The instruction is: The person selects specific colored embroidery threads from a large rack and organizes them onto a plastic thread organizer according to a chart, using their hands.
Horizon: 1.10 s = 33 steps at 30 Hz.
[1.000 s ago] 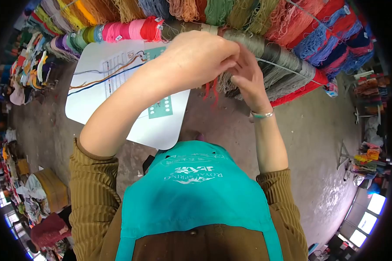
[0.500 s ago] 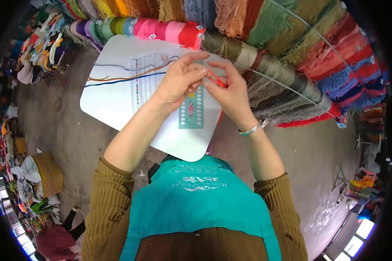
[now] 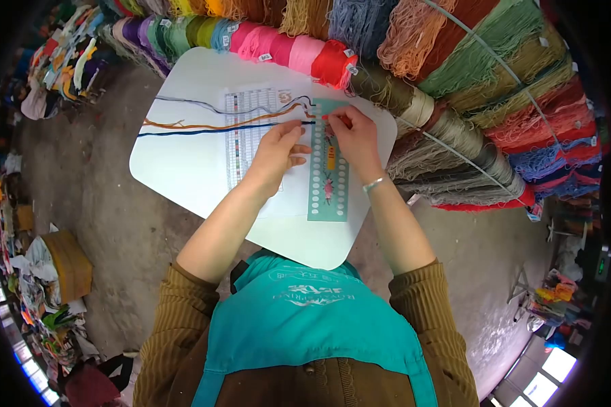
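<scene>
A green card [image 3: 328,209] with two rows of white holes and a printed flower pattern lies on the white board. Grey-blue thread [image 3: 204,104], orange thread [image 3: 217,127] and dark blue thread [image 3: 204,131] run from the board's left side to the card's upper left holes. My right hand [image 3: 357,142] pinches red thread [image 3: 325,117] over the card's upper part; most of the strand is hidden by the fingers. Just left of the card, my left hand [image 3: 273,160] hovers by the blue thread's end, fingers loosely apart, with nothing visible in them.
A printed chart [image 3: 241,146] lies under the threads on the white board [image 3: 176,159]. Beyond it hang rows of coloured thread skeins [image 3: 278,51], with grey skeins [image 3: 448,159] at the right. A cardboard box [image 3: 68,264] stands on the floor at left.
Both hands have come down toward the card and moved apart. The red thread, earlier looped between them, is now at the card in my right hand. The view has shifted slightly.
</scene>
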{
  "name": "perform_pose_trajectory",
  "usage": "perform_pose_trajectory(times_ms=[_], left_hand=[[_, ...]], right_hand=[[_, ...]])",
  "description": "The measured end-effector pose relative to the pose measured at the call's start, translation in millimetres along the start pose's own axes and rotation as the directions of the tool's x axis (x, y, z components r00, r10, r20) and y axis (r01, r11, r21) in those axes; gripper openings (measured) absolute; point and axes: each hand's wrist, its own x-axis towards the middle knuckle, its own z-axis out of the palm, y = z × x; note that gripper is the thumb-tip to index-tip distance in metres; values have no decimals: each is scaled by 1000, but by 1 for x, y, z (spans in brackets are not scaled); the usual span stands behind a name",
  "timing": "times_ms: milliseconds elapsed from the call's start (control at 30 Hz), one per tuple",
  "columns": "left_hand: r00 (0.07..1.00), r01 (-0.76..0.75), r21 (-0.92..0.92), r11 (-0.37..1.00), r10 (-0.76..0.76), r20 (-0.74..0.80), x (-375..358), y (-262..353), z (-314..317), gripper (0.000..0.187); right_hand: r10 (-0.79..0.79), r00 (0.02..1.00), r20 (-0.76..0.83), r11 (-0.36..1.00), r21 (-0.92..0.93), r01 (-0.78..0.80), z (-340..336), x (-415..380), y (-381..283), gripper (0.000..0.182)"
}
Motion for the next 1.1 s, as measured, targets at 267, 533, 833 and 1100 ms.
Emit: perform_pose_trajectory(times_ms=[267, 533, 833, 1100], left_hand=[[981, 182, -89, 979, -175, 79, 11, -4, -5, 41], [980, 143, 51, 988, -149, 135, 37, -18, -6, 35], [976, 185, 31, 982, -187, 115, 63, -15, 7, 17], [987, -134, 493, 860, 72, 144, 69, -8, -18, 14]], right_hand=[[-18, 999, 26, 994, -106, 20, 12, -6, 26, 8], [-66, 998, 11, 995, -79, 67, 15, -8, 28, 7], [-37, 999, 23, 992, 122, 34, 8, -6, 32, 10], [110, 985, 130, 994, -17, -108, 7, -2, 23, 18]])
